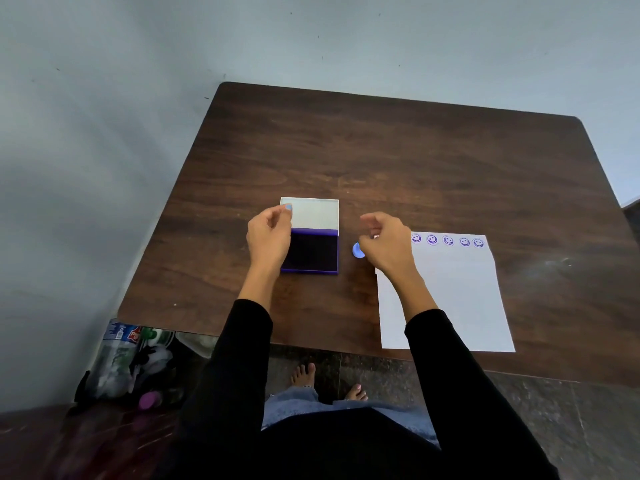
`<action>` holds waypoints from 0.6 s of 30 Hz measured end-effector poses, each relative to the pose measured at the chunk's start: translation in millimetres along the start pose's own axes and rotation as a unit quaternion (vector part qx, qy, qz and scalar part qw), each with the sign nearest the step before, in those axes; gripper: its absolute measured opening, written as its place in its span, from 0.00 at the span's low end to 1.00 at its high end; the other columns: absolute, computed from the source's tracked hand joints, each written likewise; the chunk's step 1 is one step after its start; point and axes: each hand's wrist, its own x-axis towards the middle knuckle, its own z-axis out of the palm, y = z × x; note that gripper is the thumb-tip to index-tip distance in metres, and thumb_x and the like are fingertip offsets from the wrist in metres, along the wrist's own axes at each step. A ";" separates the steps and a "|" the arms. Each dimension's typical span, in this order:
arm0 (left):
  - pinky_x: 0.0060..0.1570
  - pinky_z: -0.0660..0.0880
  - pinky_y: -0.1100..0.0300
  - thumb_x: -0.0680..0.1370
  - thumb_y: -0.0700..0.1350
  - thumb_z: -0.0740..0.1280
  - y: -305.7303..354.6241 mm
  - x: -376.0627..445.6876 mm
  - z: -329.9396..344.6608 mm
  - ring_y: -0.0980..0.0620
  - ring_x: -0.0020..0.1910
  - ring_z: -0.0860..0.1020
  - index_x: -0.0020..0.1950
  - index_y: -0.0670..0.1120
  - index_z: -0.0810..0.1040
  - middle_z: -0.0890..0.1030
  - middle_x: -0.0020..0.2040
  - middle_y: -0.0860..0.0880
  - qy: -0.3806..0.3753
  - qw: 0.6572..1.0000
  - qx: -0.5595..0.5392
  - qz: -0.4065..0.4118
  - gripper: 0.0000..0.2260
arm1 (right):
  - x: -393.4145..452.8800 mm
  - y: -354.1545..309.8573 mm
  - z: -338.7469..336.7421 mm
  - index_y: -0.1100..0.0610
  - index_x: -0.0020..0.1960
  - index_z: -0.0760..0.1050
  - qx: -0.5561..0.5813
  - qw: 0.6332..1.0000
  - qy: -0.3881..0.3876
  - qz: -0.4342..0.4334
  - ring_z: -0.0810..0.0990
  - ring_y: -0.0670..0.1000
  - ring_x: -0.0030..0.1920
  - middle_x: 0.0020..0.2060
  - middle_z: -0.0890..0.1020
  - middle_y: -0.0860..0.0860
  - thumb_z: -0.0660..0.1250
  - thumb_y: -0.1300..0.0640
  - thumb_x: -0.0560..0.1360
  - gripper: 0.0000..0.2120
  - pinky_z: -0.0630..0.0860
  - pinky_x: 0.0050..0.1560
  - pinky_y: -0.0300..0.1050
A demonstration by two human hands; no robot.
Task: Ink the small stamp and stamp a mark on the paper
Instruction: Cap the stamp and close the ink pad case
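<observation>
1. Nearest the person, the paper (450,299) lies under and just right of the right hand (388,244). Its near edge reaches the edge of the tabletop (415,150). In my judgement a brush from the right sleeve (446,358) could slide or skew the sheet before the next press.

2. The right hand hovers with fingers curled downward. A small blue disc (358,250), likely the small stamp or its cap, shows just at the left of its fingertips. I cannot tell whether the hand grips it or merely hovers beside it. If the hold is loose, the piece could tip or roll on the bare wood and smear ink there.

3. The left hand (269,237) pinches a small blue piece (288,207) between thumb and finger, raised over the far left corner of the ink pad (309,252). Which of the two blue pieces carries the stamp face is unclear. Inking the wrong one would waste the step.

4. The pad sits open just right of the left hand, its dark inked surface exposed and its pale lid (313,213) standing up behind. A wrist or sleeve lowered here could pick up ink and carry it to the paper.

5. Farthest, a row of smiley marks (448,240) runs beyond the right hand along the sheet's far edge. A new mark set too close could overlap one.
</observation>
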 end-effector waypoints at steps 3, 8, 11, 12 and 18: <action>0.59 0.75 0.51 0.78 0.52 0.63 -0.5 9.8 -6.2 0.48 0.55 0.79 0.55 0.44 0.80 0.82 0.51 0.48 0.019 1.000 0.007 -0.011 0.14 | 6.0 -10.1 1.6 0.61 0.60 0.75 0.031 0.999 0.020 0.010 0.80 0.55 0.55 0.55 0.82 0.58 0.59 0.68 0.70 0.20 0.74 0.59 0.47; 0.36 0.66 0.58 0.78 0.62 0.57 -0.7 21.9 -8.3 0.55 0.31 0.67 0.32 0.48 0.66 0.69 0.30 0.52 0.014 0.998 0.049 -0.031 0.21 | 22.5 -23.6 12.6 0.62 0.66 0.70 0.026 0.998 -0.028 0.042 0.75 0.57 0.62 0.61 0.78 0.60 0.55 0.68 0.73 0.22 0.71 0.65 0.49; 0.35 0.64 0.57 0.78 0.64 0.52 4.8 29.7 -6.0 0.54 0.31 0.66 0.31 0.47 0.62 0.68 0.31 0.50 -0.005 0.995 0.083 -0.055 0.25 | 33.4 -30.2 20.1 0.62 0.69 0.66 0.010 0.995 -0.076 0.063 0.71 0.59 0.66 0.64 0.75 0.61 0.55 0.68 0.73 0.24 0.69 0.66 0.49; 0.35 0.64 0.58 0.78 0.65 0.51 6.7 31.8 -5.2 0.54 0.32 0.66 0.31 0.47 0.61 0.68 0.31 0.50 -0.011 0.994 0.095 -0.060 0.25 | 36.7 -32.4 21.9 0.62 0.70 0.65 0.001 0.993 -0.093 0.072 0.70 0.59 0.67 0.65 0.74 0.61 0.56 0.68 0.73 0.25 0.68 0.66 0.49; 0.34 0.64 0.58 0.77 0.67 0.50 10.7 44.2 3.3 0.52 0.34 0.69 0.31 0.46 0.62 0.71 0.33 0.49 -0.034 0.988 0.138 -0.051 0.27 | 44.8 -42.7 31.9 0.61 0.66 0.64 -0.028 0.985 -0.143 0.092 0.73 0.64 0.61 0.60 0.76 0.63 0.56 0.66 0.71 0.23 0.72 0.59 0.53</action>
